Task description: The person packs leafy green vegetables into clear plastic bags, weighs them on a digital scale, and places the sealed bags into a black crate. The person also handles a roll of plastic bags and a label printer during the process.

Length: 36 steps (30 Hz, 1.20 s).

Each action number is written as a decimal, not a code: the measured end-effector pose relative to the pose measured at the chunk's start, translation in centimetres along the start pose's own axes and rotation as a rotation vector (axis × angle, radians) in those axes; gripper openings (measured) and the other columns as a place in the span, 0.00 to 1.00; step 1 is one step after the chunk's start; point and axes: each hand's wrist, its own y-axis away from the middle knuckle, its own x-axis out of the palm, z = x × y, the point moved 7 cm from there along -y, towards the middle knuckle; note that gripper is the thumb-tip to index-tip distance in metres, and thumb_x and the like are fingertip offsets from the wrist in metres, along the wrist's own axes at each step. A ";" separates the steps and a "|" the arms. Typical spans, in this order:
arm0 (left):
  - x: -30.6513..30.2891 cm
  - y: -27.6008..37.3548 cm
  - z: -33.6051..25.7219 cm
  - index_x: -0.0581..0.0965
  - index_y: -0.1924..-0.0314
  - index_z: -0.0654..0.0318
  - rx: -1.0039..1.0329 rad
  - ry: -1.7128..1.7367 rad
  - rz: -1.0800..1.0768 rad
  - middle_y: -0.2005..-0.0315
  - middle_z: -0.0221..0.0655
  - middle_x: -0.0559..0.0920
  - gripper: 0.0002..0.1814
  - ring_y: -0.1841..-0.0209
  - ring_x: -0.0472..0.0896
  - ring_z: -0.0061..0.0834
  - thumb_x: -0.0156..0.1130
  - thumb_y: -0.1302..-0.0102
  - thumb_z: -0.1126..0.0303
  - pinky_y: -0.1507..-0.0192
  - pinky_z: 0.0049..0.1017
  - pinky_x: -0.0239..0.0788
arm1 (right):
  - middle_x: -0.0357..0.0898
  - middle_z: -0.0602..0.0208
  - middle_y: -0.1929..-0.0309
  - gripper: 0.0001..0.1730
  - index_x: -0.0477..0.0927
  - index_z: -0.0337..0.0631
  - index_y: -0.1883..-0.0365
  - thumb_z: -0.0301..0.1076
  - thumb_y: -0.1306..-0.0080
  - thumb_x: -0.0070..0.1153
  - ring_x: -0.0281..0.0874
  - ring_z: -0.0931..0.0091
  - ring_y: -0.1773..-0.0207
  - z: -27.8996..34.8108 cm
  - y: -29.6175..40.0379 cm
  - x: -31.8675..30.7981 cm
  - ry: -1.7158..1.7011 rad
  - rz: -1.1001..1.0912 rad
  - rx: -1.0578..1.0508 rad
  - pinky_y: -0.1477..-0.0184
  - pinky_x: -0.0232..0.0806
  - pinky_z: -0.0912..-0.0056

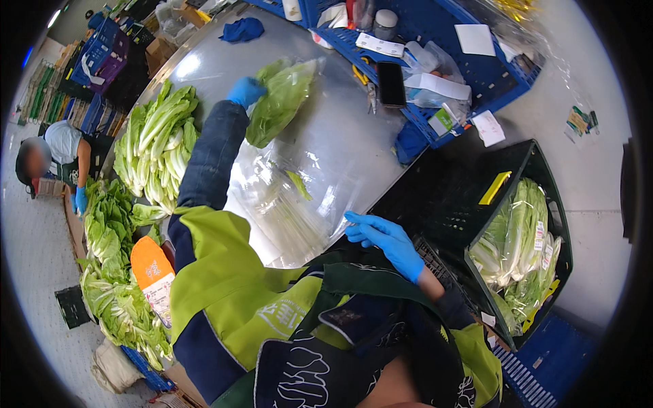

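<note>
My left hand (246,93), in a blue glove, grips the upper left part of a clear plastic bag holding green lettuce leaves (283,99) over the metal table (357,109). Below it lies a stack of clear flat plastic bags (280,214), with a loose strip of leaf (299,184) on top. My right hand (385,242), also gloved in blue, hovers by the table's near edge, right of the stack. Its fingers are extended and slightly apart, and nothing shows in them. A heap of long-leaf lettuce (158,143) lies left of my left arm.
More lettuce (115,275) runs along the left side. A dark green crate (520,158) at right holds bagged, labelled lettuce (520,229). A blue crate (490,76) carries a phone (391,84), scissors (368,84) and a jar (385,23). Another person (64,148) bends at far left.
</note>
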 end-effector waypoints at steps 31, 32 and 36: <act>5.0 37.4 -27.7 0.80 0.58 0.72 0.170 0.655 -0.305 0.76 0.38 0.85 0.15 0.74 0.82 0.25 0.51 0.28 0.67 0.68 0.26 0.74 | 0.78 0.71 0.62 0.13 0.78 0.39 0.56 0.32 0.38 0.63 0.73 0.80 0.61 6.3 0.6 -1.6 -0.195 0.041 -0.600 0.58 0.67 0.78; 4.8 39.0 -28.7 0.80 0.57 0.71 0.228 0.537 -0.378 0.76 0.38 0.84 0.15 0.75 0.82 0.25 0.50 0.28 0.67 0.68 0.23 0.73 | 0.78 0.71 0.61 0.16 0.77 0.39 0.53 0.33 0.38 0.64 0.73 0.81 0.60 6.9 2.5 -2.1 -0.080 0.021 -0.646 0.57 0.67 0.78; 11.9 48.2 -19.6 0.77 0.50 0.73 0.052 0.696 -0.422 0.69 0.43 0.85 0.24 0.66 0.85 0.29 0.48 0.26 0.56 0.67 0.22 0.75 | 0.78 0.66 0.56 0.39 0.67 0.39 0.36 0.43 0.42 0.68 0.73 0.78 0.54 -4.9 4.6 -5.3 0.197 -0.211 -0.462 0.49 0.67 0.73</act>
